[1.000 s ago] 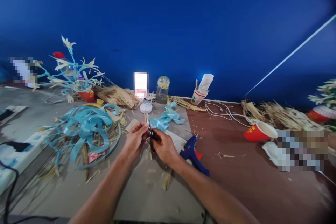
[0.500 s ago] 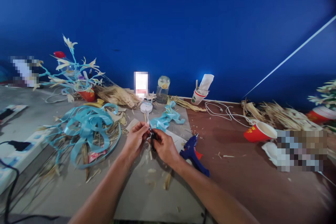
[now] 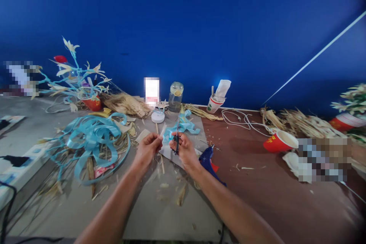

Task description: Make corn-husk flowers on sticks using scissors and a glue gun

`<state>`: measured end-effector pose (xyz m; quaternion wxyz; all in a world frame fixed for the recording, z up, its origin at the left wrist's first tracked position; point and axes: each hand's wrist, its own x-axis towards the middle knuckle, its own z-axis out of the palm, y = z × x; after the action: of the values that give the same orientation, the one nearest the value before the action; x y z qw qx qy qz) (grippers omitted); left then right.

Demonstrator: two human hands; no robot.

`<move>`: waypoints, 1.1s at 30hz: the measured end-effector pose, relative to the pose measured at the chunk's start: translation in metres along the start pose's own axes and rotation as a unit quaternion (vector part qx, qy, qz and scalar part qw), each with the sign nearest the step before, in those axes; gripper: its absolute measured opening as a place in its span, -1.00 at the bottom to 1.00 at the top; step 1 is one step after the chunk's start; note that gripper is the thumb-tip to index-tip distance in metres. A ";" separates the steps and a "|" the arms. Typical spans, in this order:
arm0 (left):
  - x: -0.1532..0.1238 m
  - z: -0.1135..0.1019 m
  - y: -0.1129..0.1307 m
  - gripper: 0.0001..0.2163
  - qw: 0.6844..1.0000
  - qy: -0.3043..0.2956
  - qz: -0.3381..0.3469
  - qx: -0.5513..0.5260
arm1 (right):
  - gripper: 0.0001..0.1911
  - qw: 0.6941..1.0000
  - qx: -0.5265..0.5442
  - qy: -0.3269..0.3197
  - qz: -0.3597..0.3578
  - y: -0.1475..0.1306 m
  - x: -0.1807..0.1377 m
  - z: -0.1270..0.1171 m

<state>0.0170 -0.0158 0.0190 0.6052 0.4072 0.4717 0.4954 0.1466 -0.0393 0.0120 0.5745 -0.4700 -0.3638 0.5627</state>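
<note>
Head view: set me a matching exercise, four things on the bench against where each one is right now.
1 scissors
2 pale strip
3 glue gun
4 red cup

A on its side on the brown tabletop
B held in the right hand
C lying beside the right wrist
D pinched in the left hand

Pairs: 1-B, 2-D, 3-C, 4-A

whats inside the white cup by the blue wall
The white cup holds a folded white sheet that sticks up and leans right, plus a thin stick at its left side. Anything lower in the cup is hidden by its wall.
</note>
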 end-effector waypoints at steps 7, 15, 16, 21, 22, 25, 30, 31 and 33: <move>0.002 0.000 -0.005 -0.70 0.994 -0.072 -0.001 0.085 | -0.49 0.994 0.096 0.045 -0.029 -0.010 0.006 -0.003; 0.000 0.004 -0.006 -0.72 0.986 -0.108 0.000 0.124 | -0.51 0.994 0.075 0.073 -0.044 -0.012 0.011 -0.003; -0.001 0.004 -0.006 -0.72 0.986 -0.111 -0.002 0.122 | -0.51 0.994 0.070 0.077 -0.045 -0.013 0.011 -0.004; 0.000 0.000 -0.008 -0.72 0.986 -0.117 0.001 0.116 | -0.55 0.989 0.045 0.121 -0.069 -0.014 0.013 -0.007; 0.001 -0.001 -0.008 -0.72 0.986 -0.117 0.004 0.117 | -0.56 0.988 0.040 0.131 -0.071 -0.014 0.014 -0.008; 0.001 -0.002 -0.008 -0.71 0.986 -0.117 0.007 0.115 | -0.62 0.985 0.035 0.151 -0.069 -0.013 0.017 -0.010; 0.000 0.002 -0.004 -0.70 0.989 -0.111 -0.008 0.095 | -0.54 0.987 0.048 0.128 -0.088 -0.011 0.016 -0.008; -0.001 0.003 -0.004 -0.70 0.990 -0.110 -0.007 0.094 | -0.53 0.989 0.049 0.116 -0.082 -0.011 0.016 -0.008; 0.000 0.003 -0.004 -0.70 0.990 -0.109 -0.006 0.094 | -0.53 0.992 0.049 0.095 -0.065 -0.011 0.014 -0.007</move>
<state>0.0208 -0.0170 0.0161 0.6153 0.5110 0.4494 0.3979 0.1586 -0.0255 0.0190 0.6640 -0.4679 -0.3097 0.4942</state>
